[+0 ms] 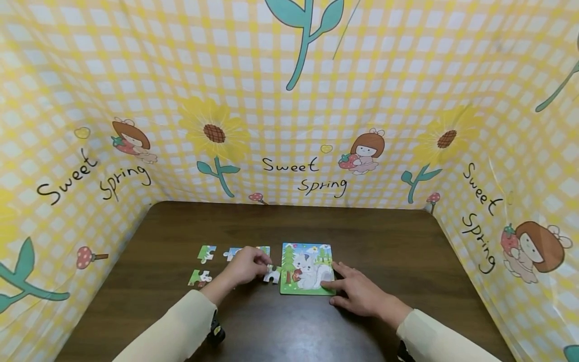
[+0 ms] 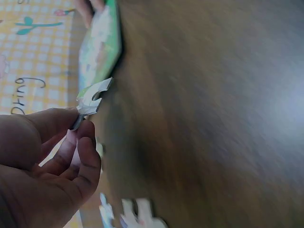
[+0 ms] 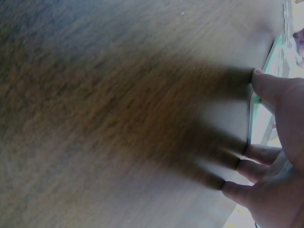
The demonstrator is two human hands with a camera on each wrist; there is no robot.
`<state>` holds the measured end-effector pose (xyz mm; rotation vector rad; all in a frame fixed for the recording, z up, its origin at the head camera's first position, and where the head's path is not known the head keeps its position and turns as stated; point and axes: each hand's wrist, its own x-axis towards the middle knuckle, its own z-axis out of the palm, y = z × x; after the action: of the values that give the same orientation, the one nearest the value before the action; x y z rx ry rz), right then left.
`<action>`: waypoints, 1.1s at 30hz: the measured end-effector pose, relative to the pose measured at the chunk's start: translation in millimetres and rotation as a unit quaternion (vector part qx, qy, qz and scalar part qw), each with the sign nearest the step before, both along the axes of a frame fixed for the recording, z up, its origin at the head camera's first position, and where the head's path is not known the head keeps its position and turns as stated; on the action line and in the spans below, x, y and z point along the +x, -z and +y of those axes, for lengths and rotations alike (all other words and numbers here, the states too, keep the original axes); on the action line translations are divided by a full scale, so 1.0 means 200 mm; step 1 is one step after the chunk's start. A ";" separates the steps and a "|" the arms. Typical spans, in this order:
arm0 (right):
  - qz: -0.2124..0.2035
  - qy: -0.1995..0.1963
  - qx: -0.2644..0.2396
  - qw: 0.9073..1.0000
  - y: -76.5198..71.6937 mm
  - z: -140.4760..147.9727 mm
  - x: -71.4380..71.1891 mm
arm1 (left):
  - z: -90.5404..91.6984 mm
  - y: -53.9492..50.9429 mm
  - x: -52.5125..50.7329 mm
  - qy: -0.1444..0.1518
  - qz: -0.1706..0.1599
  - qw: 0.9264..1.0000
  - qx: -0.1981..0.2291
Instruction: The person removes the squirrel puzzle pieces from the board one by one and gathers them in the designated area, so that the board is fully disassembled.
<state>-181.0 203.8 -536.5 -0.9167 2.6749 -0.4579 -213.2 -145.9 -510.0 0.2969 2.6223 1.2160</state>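
Between its thumb and fingers, my left hand (image 1: 246,266) pinches a white puzzle piece (image 1: 272,275). In the left wrist view this jigsaw piece (image 2: 93,96) is tilted above the table, close to the puzzle board. The puzzle board (image 1: 307,269), with a white squirrel, a pine tree and grass on it, lies just right of the piece. My right hand (image 1: 362,291) rests at the board's right edge, fingers spread and fairly straight. In the right wrist view, the fingertips of the right hand (image 3: 280,118) touch the board's edge and tabletop.
Several loose puzzle pieces lie left of the board on the brown table (image 1: 362,226): a green one (image 1: 206,253), a green and brown one (image 1: 197,277), and a blue one (image 1: 232,253) partly behind my left hand. A checked cloth (image 1: 289,125) walls the back and sides.
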 end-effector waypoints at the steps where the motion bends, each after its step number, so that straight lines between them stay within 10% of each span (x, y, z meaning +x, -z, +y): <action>1: -0.001 0.001 0.000 1.000 0.00 0.00 0.00 | -0.01 0.01 0.01 0.000 0.003 1.000 -0.004; 18: -0.003 0.003 -0.005 1.000 -0.01 0.00 0.00 | -0.07 0.07 0.05 -0.008 0.107 0.984 -0.141; 33: 0.008 0.004 -0.004 1.000 0.00 0.00 -0.01 | -0.05 0.05 0.03 0.014 0.096 0.976 -0.196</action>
<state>-182.0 203.2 -536.0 -0.9162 2.6932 -0.4650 -206.9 -156.7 -520.7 0.3902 2.9340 0.6621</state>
